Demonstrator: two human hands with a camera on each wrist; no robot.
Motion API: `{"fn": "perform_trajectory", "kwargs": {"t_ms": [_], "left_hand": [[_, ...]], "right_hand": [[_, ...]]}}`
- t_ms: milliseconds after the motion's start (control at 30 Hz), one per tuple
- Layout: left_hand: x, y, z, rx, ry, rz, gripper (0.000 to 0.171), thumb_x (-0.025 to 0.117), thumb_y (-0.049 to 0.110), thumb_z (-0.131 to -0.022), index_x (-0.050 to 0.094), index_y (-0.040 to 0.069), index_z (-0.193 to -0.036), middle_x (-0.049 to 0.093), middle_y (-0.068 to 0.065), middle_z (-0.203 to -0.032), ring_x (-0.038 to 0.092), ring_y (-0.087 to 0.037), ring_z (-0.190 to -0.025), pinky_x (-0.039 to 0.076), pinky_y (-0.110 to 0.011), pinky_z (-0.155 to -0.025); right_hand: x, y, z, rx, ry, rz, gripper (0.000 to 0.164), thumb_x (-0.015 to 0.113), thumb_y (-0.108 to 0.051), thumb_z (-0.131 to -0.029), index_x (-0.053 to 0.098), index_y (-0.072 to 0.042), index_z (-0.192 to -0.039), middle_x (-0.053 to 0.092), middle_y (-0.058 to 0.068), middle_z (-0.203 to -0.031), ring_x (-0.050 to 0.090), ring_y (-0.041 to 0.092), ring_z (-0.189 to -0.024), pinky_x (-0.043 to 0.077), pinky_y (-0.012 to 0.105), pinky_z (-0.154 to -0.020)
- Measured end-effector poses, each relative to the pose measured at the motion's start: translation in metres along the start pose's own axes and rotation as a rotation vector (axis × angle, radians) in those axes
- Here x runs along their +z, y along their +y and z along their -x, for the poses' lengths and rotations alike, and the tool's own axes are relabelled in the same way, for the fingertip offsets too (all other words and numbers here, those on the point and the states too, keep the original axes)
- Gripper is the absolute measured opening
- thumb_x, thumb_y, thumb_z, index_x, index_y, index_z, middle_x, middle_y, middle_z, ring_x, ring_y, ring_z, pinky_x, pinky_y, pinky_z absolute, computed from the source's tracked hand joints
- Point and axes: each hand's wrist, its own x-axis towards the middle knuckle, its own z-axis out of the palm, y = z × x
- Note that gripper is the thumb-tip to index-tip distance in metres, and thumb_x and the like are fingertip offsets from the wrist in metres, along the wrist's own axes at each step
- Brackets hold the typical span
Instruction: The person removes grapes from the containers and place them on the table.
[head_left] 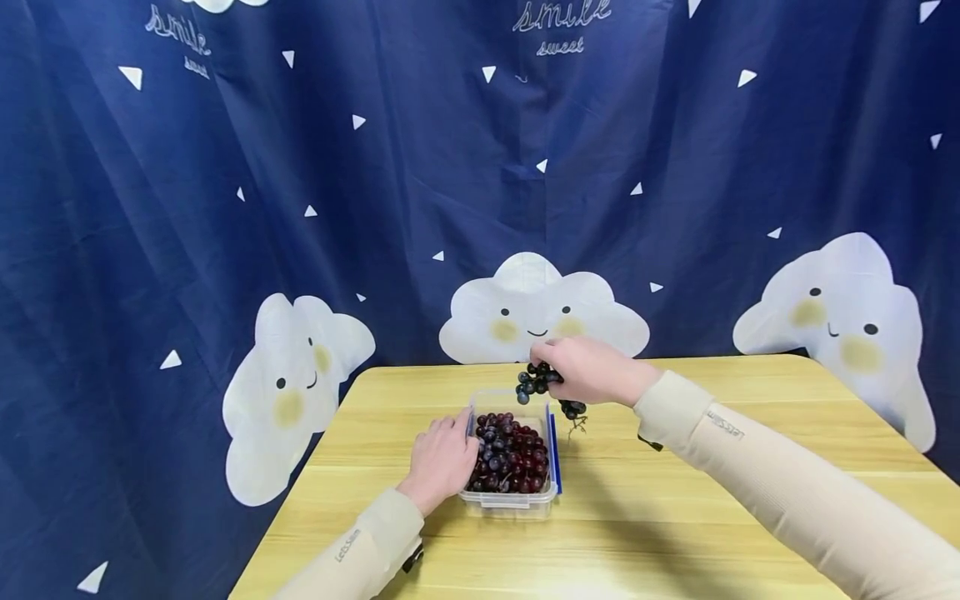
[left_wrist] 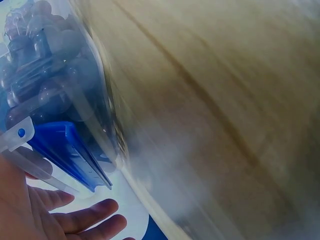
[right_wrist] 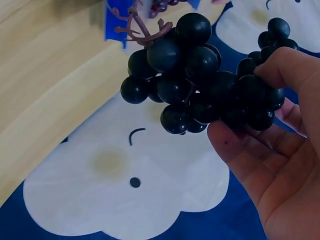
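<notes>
My right hand (head_left: 588,371) grips a bunch of black grapes (right_wrist: 172,87) above the back right of a clear plastic container (head_left: 510,502). In the right wrist view the thumb and fingers close round one end of the bunch, and a bare brown stem (right_wrist: 142,30) sticks out at the other. Red and dark purple grapes (head_left: 513,458) fill much of the container. Against its left side rests my left hand (head_left: 441,460). The left wrist view shows that hand's fingers (left_wrist: 90,217) extended beside a blue-edged side flap (left_wrist: 70,155).
The container stands on a light wooden table (head_left: 675,517). Along its right side shows a blue strip (head_left: 556,454). Behind the table hangs a dark blue curtain (head_left: 420,167) with white clouds and triangles.
</notes>
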Motion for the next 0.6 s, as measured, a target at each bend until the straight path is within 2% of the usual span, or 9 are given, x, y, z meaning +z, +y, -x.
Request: {"fn": "perform_trajectory", "kwargs": {"t_ms": [600], "left_hand": [[-0.001,0.002,0.0,-0.007,-0.005,0.002,0.052,0.041,0.037,-0.092,0.038,0.021,-0.141,0.06,-0.008,-0.113,0.055,-0.026,-0.101,0.045,-0.045,-0.073]], "right_hand": [[0.016,0.026,0.047,0.086,-0.013,-0.008,0.028,0.065,-0.016,-0.074,0.055,-0.015,-0.1,0.058,-0.005,-0.087,0.045,0.008,-0.057,0.04,0.025,-0.056]]}}
